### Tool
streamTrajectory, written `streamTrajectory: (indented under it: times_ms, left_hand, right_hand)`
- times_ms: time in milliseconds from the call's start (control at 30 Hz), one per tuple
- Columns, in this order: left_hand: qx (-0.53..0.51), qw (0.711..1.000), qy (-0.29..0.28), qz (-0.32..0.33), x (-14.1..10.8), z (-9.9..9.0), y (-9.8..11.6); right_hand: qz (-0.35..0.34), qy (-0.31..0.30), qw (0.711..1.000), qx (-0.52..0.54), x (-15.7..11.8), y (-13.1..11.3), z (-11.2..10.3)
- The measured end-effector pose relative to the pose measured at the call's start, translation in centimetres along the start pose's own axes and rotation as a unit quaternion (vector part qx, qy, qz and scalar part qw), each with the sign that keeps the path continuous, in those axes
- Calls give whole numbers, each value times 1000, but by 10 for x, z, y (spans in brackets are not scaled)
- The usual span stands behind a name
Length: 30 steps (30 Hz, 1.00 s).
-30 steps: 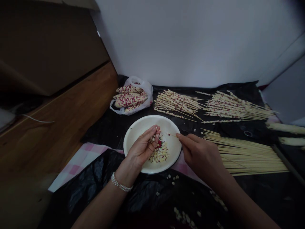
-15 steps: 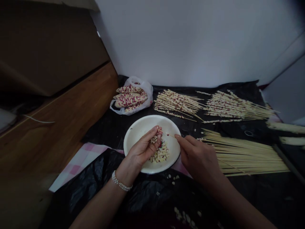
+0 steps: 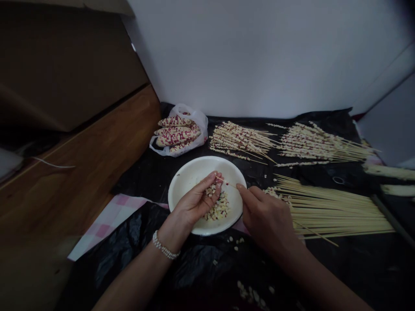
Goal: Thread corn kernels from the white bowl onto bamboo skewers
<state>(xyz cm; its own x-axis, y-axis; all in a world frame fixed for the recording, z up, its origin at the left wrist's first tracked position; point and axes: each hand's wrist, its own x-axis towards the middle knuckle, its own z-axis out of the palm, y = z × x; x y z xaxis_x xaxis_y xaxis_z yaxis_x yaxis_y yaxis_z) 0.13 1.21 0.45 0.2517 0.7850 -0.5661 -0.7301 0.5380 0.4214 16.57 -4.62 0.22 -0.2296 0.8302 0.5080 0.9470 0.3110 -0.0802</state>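
Observation:
Over a white bowl (image 3: 181, 181), my left hand (image 3: 197, 201) cups several corn kernels (image 3: 210, 190). Its thumb and fingertips pinch at the tip of a thin skewer (image 3: 232, 185); a small kernel there is hard to make out. A dark red kernel sits on the skewer between the hands. My right hand (image 3: 267, 216) grips the skewer's other end at the bowl's right rim, fingers closed. Loose pale and purple kernels (image 3: 218, 209) lie in the bowl beneath my left hand.
Corn cobs (image 3: 177, 137) lie in a plastic bag (image 3: 202, 123) behind the bowl. Two piles of kernel-threaded skewers (image 3: 241, 140) (image 3: 308, 144) lie at the back. Bare skewers (image 3: 340, 209) spread at right. Stray kernels (image 3: 251, 294) dot the black plastic sheet (image 3: 139, 242).
My right hand has shifted slightly left and down, bringing the skewer closer to my left fingertips. The left hand has barely moved. A loose bare skewer at right has shifted slightly.

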Motion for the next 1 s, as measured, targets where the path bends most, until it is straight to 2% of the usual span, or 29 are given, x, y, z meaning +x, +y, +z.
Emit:
streamTrajectory:
  times_ms: [167,400,500,767,1000]
  left_hand:
    - [-18,999,-19,-21,0,-1,1]
    - [-15,999,-12,-30,1,0,1]
    - [-27,999,-29,-28,1,2,0]
    - [-8,1000,-1,7,0,3,0]
    - [5,1000,-10,-23,0,1,3]
  right_hand:
    - [-14,11,1000,-19,0,-1,-1]
    - [-44,28,996,-79,0,-3,-3]
    - [-35,28,997,-66,0,-1,-1]
    - [-10,27,999,-27,0,0,1]
    - [-23,46,998,-41,0,-3,-1]
